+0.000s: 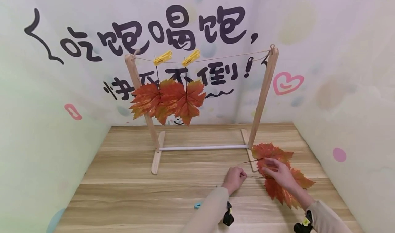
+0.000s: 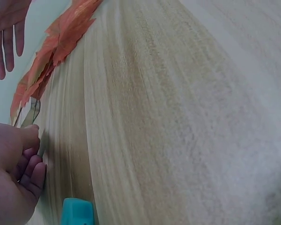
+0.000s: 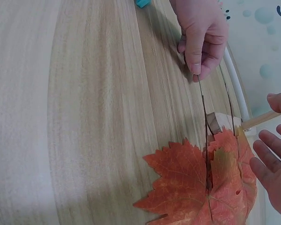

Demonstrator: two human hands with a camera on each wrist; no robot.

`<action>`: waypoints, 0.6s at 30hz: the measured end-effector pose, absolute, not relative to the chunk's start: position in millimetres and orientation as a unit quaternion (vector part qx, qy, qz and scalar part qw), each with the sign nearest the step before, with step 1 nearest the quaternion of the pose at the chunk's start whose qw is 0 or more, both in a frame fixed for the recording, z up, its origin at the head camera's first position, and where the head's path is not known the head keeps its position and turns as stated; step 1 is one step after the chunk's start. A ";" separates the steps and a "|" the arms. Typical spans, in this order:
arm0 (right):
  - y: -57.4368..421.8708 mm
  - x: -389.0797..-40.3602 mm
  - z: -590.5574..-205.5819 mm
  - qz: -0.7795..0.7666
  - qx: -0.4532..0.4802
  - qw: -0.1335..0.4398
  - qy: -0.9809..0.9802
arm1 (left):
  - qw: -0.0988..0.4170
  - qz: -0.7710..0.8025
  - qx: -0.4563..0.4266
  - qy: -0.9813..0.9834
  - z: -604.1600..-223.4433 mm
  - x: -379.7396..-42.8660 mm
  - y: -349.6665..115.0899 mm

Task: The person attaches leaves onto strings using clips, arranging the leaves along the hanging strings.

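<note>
In the head view my left hand (image 1: 235, 178) pinches the thin brown stem (image 3: 205, 117) of the nearer artificial maple leaf (image 1: 279, 191) between thumb and fingertips. That leaf lies on the table at the right, partly overlapping a second orange-red maple leaf (image 1: 273, 152). My right hand (image 1: 280, 173) hovers over the pair with fingers apart and relaxed; the right wrist view shows nothing in its grasp. Two more maple leaves (image 1: 188, 102) hang by their stems from a string, each under a yellow clothespin (image 1: 191, 57).
A wooden frame (image 1: 262, 99) holds the string between two posts, with a white rod (image 1: 203, 147) low across it. A teal clip (image 2: 77, 211) lies on the table (image 1: 123, 198) by my left forearm. A printed wall (image 1: 339, 71) stands behind and at the sides.
</note>
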State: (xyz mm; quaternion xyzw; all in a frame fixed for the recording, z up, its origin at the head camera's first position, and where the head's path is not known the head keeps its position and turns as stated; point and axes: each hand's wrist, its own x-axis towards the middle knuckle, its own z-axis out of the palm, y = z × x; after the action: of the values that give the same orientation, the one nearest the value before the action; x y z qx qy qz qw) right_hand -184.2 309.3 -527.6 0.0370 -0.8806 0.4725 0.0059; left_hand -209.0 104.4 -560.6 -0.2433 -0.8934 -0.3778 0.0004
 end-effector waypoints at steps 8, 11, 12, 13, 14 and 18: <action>308.3 -184.8 -520.8 0.464 0.039 0.015 -0.885 | -0.038 -0.503 -0.198 -0.840 -563.1 -207.2 99.7; 308.7 -186.3 -520.5 0.459 0.045 0.026 -0.887 | -0.051 -0.562 -0.168 -0.808 -559.8 -205.7 99.7; 308.7 -187.1 -520.5 0.458 0.048 0.030 -0.887 | -0.059 -0.585 -0.153 -0.794 -558.1 -204.9 100.2; 308.8 -188.1 -520.8 0.456 0.051 0.035 -0.888 | -0.067 -0.609 -0.138 -0.778 -556.1 -204.0 100.8; 308.8 -189.1 -520.7 0.456 0.052 0.038 -0.888 | -0.072 -0.634 -0.122 -0.760 -554.8 -203.4 102.1; 308.1 -193.1 -520.5 0.453 0.056 0.052 -0.888 | -0.085 -0.717 -0.070 -0.689 -550.7 -200.1 107.5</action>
State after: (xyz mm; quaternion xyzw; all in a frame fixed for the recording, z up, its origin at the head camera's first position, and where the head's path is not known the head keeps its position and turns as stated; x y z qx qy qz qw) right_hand -193.1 308.1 -520.5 0.0563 -0.8883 0.4529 0.0517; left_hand -200.1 107.5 -550.7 -0.0699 -0.6888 -0.7166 -0.0851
